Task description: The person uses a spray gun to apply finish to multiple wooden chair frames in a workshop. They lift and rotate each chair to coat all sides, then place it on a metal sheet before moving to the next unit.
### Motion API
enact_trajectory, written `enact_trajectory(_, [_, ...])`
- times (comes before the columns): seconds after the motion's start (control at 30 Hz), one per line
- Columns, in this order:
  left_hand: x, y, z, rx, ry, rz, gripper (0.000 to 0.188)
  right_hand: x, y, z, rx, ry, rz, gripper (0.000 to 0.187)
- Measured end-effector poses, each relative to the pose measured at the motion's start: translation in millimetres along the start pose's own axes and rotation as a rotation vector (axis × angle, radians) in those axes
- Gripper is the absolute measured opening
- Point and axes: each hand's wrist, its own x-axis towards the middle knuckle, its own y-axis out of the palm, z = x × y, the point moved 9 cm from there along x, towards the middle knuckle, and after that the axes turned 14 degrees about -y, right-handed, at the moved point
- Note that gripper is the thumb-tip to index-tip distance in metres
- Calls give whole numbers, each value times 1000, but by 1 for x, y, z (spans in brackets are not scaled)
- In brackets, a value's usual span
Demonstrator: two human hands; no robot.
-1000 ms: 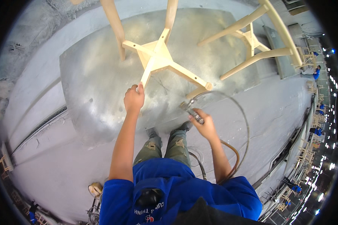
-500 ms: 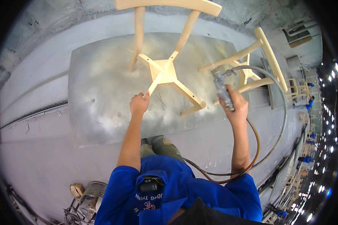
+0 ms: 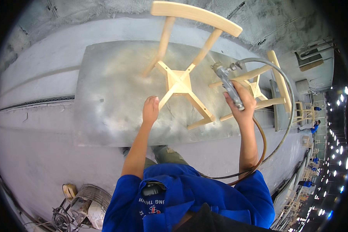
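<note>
A pale wooden chair frame [image 3: 181, 83], with a curved back rail and a crossed seat support, stands over a metal-topped table. My left hand [image 3: 150, 109] is closed around the near left end of its crossed support; the fingertips are partly hidden. In my right hand [image 3: 241, 99] is a metal spray gun [image 3: 225, 79], gripped around its body. Its nozzle points up and left, close to the frame's right back post, with a faint mist in front. A hose [image 3: 284, 83] loops from the gun down past my right forearm.
A second wooden chair frame [image 3: 280, 79] stands right of the gun, close to it. Under both frames lies the grey metal tabletop [image 3: 104, 127]. A bucket-like container and machinery [image 3: 87, 207] sit at lower left. Farther right are more chairs and people in blue.
The held chair frame has shifted right and slightly nearer in the view, along with my left hand. The spray gun has come closer to its back post. The view itself has shifted a little.
</note>
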Motion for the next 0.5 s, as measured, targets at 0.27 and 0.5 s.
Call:
enact_trajectory(0.27, [-154,-180,258,171,-271,-202,42,1,171,56,-64,83,255,39])
enact_trajectory(0.5, [-468,-454,533,730,-1349,109,61,-47,316,101,-22,366,450,48])
